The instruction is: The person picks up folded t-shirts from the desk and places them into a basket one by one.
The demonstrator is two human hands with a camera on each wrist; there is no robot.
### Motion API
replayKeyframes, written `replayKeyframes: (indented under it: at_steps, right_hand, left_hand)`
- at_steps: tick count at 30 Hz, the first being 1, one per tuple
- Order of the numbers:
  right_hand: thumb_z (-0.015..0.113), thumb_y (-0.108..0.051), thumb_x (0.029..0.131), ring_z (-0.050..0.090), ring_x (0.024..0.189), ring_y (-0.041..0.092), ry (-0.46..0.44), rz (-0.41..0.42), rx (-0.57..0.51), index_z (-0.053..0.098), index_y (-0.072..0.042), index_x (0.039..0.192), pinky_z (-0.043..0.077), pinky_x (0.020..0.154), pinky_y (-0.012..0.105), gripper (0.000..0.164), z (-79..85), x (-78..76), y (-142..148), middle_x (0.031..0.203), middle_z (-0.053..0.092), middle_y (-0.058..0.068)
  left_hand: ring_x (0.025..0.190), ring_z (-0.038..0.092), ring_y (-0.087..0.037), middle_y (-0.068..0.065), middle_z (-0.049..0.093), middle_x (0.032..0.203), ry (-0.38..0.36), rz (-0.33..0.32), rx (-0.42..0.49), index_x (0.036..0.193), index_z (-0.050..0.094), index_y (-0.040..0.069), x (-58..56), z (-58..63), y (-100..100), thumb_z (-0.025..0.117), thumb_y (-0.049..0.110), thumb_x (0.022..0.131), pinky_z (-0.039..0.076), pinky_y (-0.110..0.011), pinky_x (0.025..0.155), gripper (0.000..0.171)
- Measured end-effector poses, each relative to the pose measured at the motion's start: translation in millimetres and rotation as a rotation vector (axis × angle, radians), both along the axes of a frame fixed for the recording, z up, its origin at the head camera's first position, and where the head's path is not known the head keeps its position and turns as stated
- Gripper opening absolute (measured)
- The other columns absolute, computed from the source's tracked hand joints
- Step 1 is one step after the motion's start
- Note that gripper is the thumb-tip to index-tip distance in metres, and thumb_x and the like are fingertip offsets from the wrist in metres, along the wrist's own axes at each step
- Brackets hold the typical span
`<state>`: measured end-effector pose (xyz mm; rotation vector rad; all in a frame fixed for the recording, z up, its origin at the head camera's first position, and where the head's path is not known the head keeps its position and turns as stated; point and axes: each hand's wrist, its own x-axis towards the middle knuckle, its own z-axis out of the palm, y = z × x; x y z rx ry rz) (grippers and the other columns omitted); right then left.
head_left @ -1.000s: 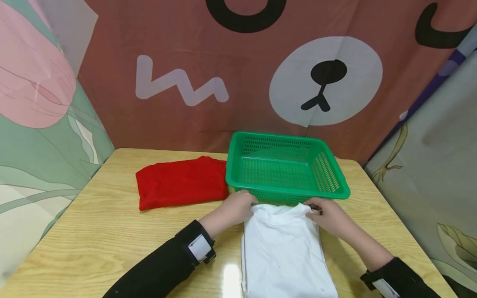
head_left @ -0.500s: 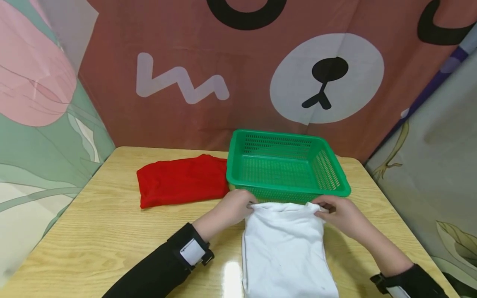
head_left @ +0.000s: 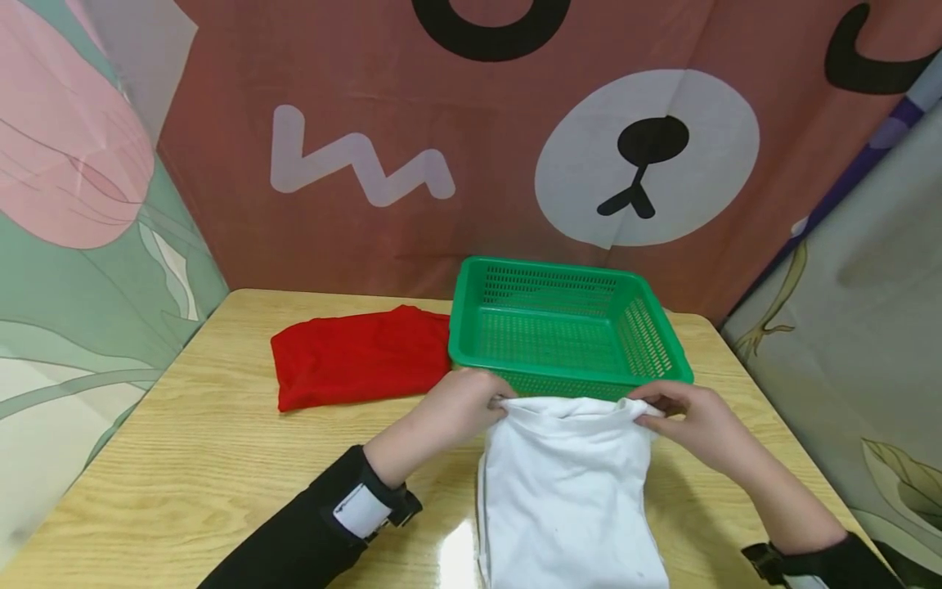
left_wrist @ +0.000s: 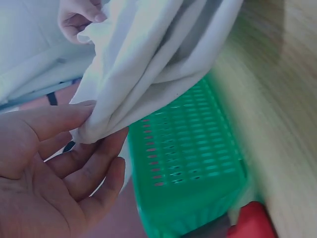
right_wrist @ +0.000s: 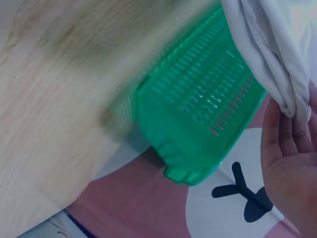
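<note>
White cloth (head_left: 570, 499) extends over the worktop (head_left: 221, 466), long axis pointing toward the green basket (head_left: 545, 373) just beyond; left hand (head_left: 465, 405) and right hand (head_left: 695, 421) each pinch one far corner.

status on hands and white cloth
Left hand and right hand pinch white cloth at raised far corners. Basket just beyond. Red cloth left of basket.

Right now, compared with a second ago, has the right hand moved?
Yes: in the head view, the right hand has shifted rightward against the green basket.
</note>
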<state>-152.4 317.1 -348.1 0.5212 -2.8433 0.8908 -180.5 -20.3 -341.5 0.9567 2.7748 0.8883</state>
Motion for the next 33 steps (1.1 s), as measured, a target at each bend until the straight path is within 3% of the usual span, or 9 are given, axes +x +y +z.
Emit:
replayKeyframes:
  at_steps: [7, 18, 27, 33]
  right_hand:
    - [0.082, -0.003, 0.091, 0.064, 0.09, -0.009, 0.014, -0.011, -0.033, 0.079, -0.011, 0.114, 0.059, 0.073, 0.023, 0.024, 6.3, 4.0, 3, 0.107, 0.077, 0.001]
    - [0.081, 0.008, 0.088, 0.065, 0.09, -0.01, 0.069, 0.003, -0.116, 0.078, -0.004, 0.11, 0.058, 0.069, 0.018, 0.025, 20.3, 9.5, 3, 0.101, 0.069, -0.026]
    - [0.079, 0.017, 0.084, 0.063, 0.09, -0.006, 0.148, 0.049, -0.208, 0.077, 0.002, 0.108, 0.052, 0.079, 0.006, 0.029, 26.5, 14.0, 2, 0.101, 0.071, -0.026]
    - [0.079, 0.017, 0.084, 0.061, 0.091, -0.007, 0.179, 0.01, -0.18, 0.078, 0.0, 0.109, 0.05, 0.08, 0.004, 0.031, 36.4, 16.8, -2, 0.101, 0.07, -0.027]
  left_hand:
    - [0.111, 0.074, -0.028, -0.008, 0.081, 0.113, 0.02, -0.005, 0.031, 0.115, 0.082, 0.005, 8.7, 16.0, -6, 0.075, 0.003, 0.098, 0.062, -0.043, 0.097, 0.019]
    - [0.11, 0.074, -0.027, -0.008, 0.081, 0.115, 0.061, 0.019, 0.089, 0.12, 0.081, 0.006, 17.0, 38.6, -17, 0.08, 0.004, 0.095, 0.063, -0.04, 0.096, 0.025]
    - [0.105, 0.075, -0.024, -0.006, 0.081, 0.113, 0.116, 0.027, 0.081, 0.119, 0.081, 0.008, 23.5, 56.8, -24, 0.084, 0.007, 0.091, 0.063, -0.035, 0.092, 0.028]
    - [0.104, 0.075, -0.022, -0.006, 0.081, 0.112, 0.148, 0.014, 0.074, 0.119, 0.081, 0.007, 25.8, 68.3, -28, 0.085, 0.007, 0.09, 0.064, -0.031, 0.089, 0.029]
